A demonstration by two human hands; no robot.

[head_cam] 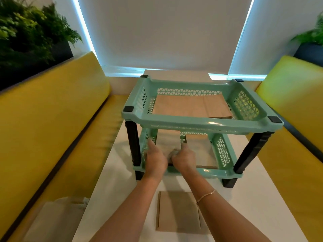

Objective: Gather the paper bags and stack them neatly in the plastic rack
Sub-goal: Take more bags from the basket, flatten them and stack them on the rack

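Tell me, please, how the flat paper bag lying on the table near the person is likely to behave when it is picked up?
The paper bag lies folded flat on the table, so it is probably light and thin. Lifted by one edge, it would likely sag rather than stay stiff. Its creased brown paper looks matte, so it should not be slippery, though its flatness may make an edge hard to catch.
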